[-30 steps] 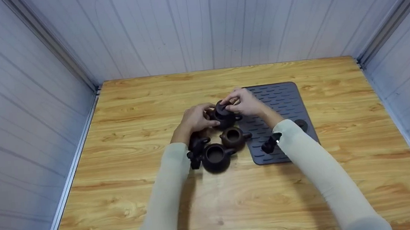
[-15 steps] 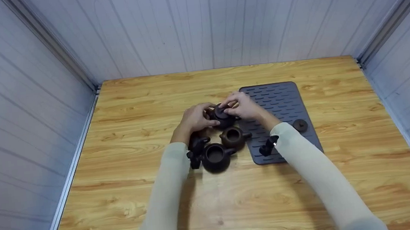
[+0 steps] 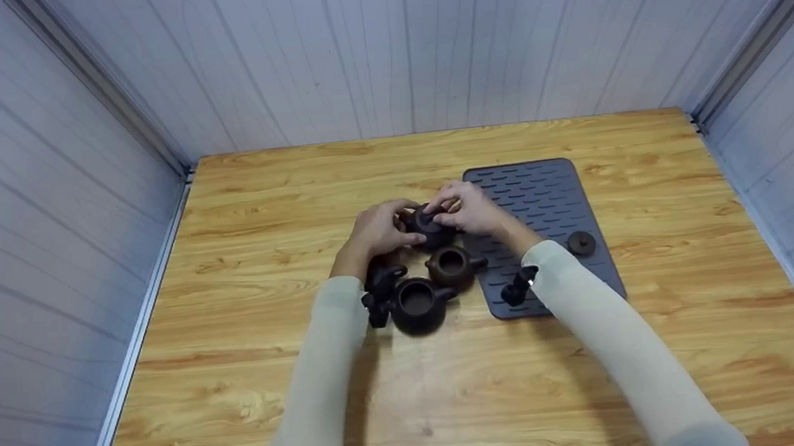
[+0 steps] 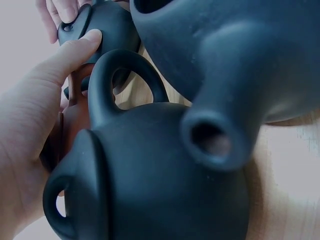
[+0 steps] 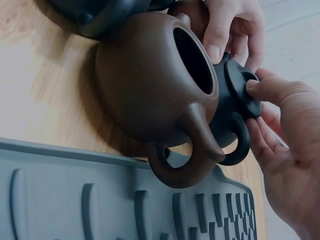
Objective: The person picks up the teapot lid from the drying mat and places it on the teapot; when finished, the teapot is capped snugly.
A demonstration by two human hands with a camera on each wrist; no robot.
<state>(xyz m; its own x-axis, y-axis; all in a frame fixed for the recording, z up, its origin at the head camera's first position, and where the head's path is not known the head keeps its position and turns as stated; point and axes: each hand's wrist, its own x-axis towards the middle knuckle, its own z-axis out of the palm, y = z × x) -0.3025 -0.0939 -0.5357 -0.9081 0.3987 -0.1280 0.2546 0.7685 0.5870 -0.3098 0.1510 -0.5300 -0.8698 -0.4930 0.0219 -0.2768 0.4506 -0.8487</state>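
In the head view my left hand (image 3: pixel 377 231) grips the left side of a black teapot (image 3: pixel 430 234) at the back of a cluster. My right hand (image 3: pixel 474 210) pinches the knob of its lid, and the right wrist view shows that lid (image 5: pixel 241 90) sitting on the pot's mouth. A brown teapot (image 5: pixel 145 75) without a lid stands in front of it. Nearer the front is an open black teapot (image 3: pixel 419 320). Under my left wrist a lidded black teapot (image 4: pixel 165 175) and a reddish-brown one (image 4: pixel 75 121) show in the left wrist view.
A dark grey ridged mat (image 3: pixel 533 199) lies right of the teapots, with a round brown lid (image 3: pixel 581 243) on its right side. The brown teapot's handle reaches over the mat's left edge. Panelled walls (image 3: pixel 366 51) enclose the wooden table (image 3: pixel 255 186) at the back and sides.
My right hand has lowered the black lid from a tilted pose above the teapot onto its mouth. My left hand has kept its place. The brown lid on the mat is now uncovered by the sleeve.
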